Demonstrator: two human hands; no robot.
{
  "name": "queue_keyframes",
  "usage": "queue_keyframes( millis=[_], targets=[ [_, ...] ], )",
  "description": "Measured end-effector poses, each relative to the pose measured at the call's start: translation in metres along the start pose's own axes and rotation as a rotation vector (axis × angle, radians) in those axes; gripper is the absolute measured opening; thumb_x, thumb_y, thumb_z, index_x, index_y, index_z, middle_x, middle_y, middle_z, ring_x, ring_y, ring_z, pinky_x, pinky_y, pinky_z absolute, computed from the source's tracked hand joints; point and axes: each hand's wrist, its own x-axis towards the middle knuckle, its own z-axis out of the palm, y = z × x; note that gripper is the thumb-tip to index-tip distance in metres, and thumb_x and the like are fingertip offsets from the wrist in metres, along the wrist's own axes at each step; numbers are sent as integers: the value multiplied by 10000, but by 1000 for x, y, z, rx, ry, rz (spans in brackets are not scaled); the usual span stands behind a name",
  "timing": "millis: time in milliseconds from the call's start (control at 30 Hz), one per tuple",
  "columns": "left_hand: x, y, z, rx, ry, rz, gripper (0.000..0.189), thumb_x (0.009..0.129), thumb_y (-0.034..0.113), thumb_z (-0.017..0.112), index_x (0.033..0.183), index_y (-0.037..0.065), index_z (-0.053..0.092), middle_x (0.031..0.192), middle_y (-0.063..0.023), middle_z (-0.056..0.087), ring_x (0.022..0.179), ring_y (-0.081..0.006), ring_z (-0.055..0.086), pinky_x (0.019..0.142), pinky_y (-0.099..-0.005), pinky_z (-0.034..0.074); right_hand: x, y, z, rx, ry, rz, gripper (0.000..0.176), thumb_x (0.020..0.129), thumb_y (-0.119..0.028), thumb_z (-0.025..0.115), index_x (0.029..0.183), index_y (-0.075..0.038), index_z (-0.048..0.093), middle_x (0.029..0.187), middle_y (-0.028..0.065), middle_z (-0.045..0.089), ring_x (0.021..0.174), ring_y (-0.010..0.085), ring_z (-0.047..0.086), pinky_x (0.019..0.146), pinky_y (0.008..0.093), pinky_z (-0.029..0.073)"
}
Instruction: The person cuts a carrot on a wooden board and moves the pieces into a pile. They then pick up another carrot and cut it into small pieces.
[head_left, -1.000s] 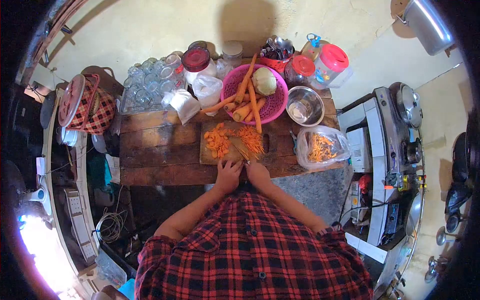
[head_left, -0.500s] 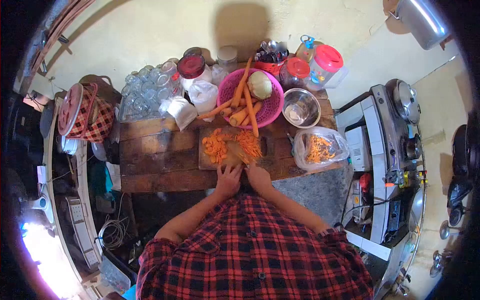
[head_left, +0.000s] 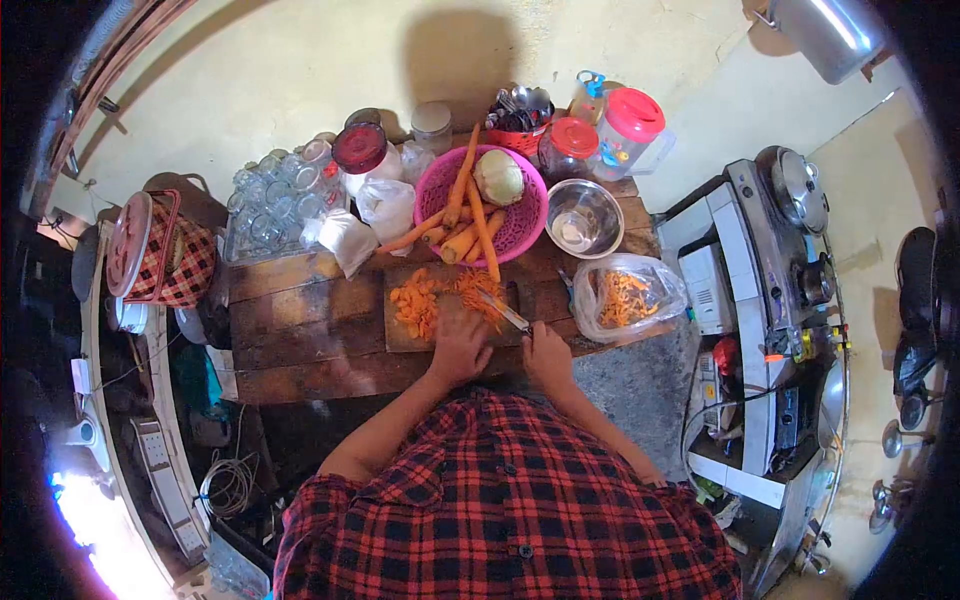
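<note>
My right hand is closed round the handle of a knife, its blade slanting up and left over the wooden cutting board. Flat on the board's near part lies my left hand, fingers stretched toward the carrot and thumb apart. Just beyond its fingertips is a heap of thin carrot strips, touching the blade's tip area. Carrot slices form a second pile on the board's left side.
Behind the board, a pink basket holds whole carrots and a pale round vegetable. To the right are a steel bowl and a plastic bag of cut carrot. Glasses, white bags and jars line the back.
My right hand has moved right and lifted, so the knife blade now shows. My left hand has flattened and spread beside the carrot strips. The view has shifted slightly.
</note>
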Motion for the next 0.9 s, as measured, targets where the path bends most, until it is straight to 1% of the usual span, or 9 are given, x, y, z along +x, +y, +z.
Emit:
queue_keyframes(
  millis=[33,100,333,400,533,633,733,833,900],
  targets=[
    [4,1,7,0,0,3,646,830,427,498,1359,84,357,1407,-101,340,1306,-319,288,1010,-681,61,-1,3,0,0,2,3,226,869,-212,496,938,-4,441,867,235,573,803,412,573,679,496,463],
    [14,6,16,22,34,402,705,803,509,505,1345,76,377,1395,-93,355,1296,-268,305,1027,-672,49,-2,6,-2,2,67,-12,218,859,-204,511,925,-5,452,861,225,573,793,408,572,674,494,460],
    [21,-9,5,-210,-104,281,800,802,590,450,1405,97,268,1465,-56,244,1370,-242,172,990,-718,27,-5,11,-6,16,19,-6,221,852,-197,523,932,-2,456,864,215,574,790,405,566,664,497,454],
    [22,-13,-3,185,-108,245,795,811,592,432,1407,94,261,1474,-55,228,1373,-243,162,990,-718,27,-6,12,-11,35,22,6,217,849,-186,526,942,-1,461,870,215,572,795,404,566,667,493,453],
    [30,-9,-3,182,-91,210,790,825,596,405,1410,87,253,1469,-56,244,1365,-246,186,988,-721,20,-9,14,-19,33,40,-11,221,848,-186,531,952,0,473,871,218,571,788,406,566,664,491,451],
    [38,-9,9,66,-88,349,786,826,606,391,1410,96,258,1465,-69,254,1362,-245,196,979,-731,17,-8,17,-19,15,63,16,231,839,-191,548,948,2,483,865,213,569,783,409,565,667,496,449],
    [42,-9,1,204,-170,252,771,824,627,364,1378,93,331,1434,-88,312,1356,-243,212,981,-730,15,-8,18,-24,0,84,-21,239,826,-196,569,956,-10,494,856,194,567,781,390,565,661,480,449],
    [22,-16,1,172,20,201,659,829,526,457,1315,82,422,1349,-104,418,1301,-268,312,1004,-700,47,-7,21,-20,-56,114,-45,243,804,-201,592,959,-31,512,848,165,565,793,357,565,665,465,445],
    [8,-23,6,-30,260,142,543,789,356,583,1237,63,493,1226,-98,511,1209,-289,411,1033,-617,171,-6,21,-19,-97,102,-54,249,787,-204,607,962,-47,526,852,142,567,806,332,563,662,451,436]
  ],
)
